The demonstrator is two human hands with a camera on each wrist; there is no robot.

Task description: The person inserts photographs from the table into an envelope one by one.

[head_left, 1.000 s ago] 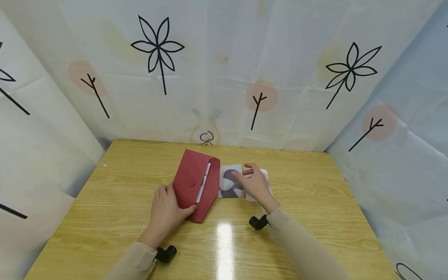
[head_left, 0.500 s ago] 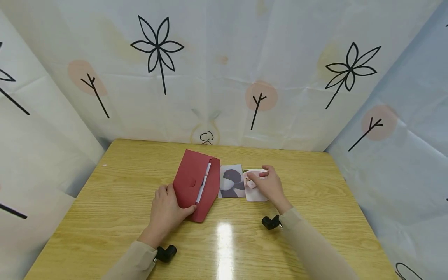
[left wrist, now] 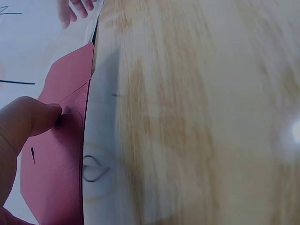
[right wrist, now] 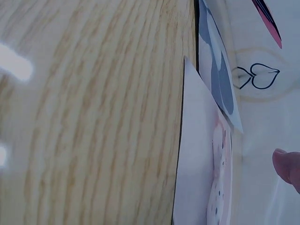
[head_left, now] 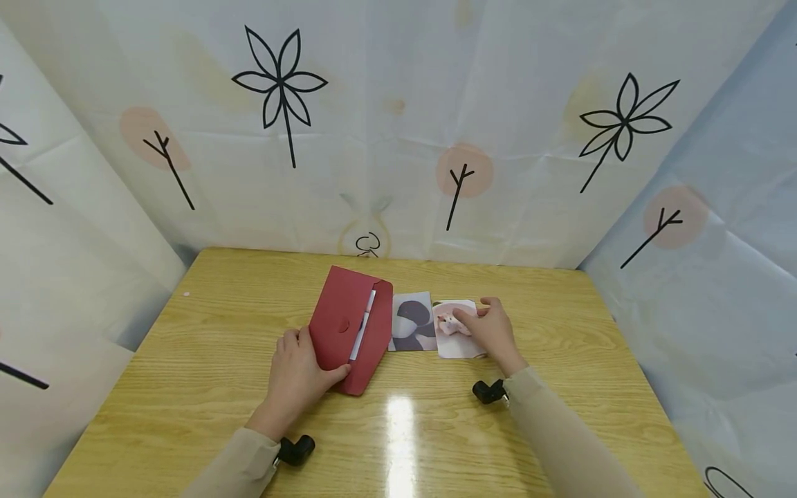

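My left hand (head_left: 297,370) grips a dark red paper envelope (head_left: 336,297) by its near left side. Its thumb presses on the front below the round notch, also plain on the envelope (left wrist: 56,168) in the left wrist view. The flap is open to the right, and white-edged cards (head_left: 362,326) show in the mouth. My right hand (head_left: 496,332) hovers over the right part of a white and pink picture card (head_left: 450,342), fingers loosely bent. The right wrist view has its thumb (right wrist: 288,168) apart from the card (right wrist: 197,154).
A grey picture card (head_left: 411,321) lies between the envelope and the pink card, edges close together. The wooden table (head_left: 249,283) ends at a printed white curtain (head_left: 398,173) behind and at both sides. Black wrist cameras hang under both wrists.
My right hand has moved right, from over the grey card to the right side of the pink card, uncovering its picture. The left hand and envelope have stayed nearly still.
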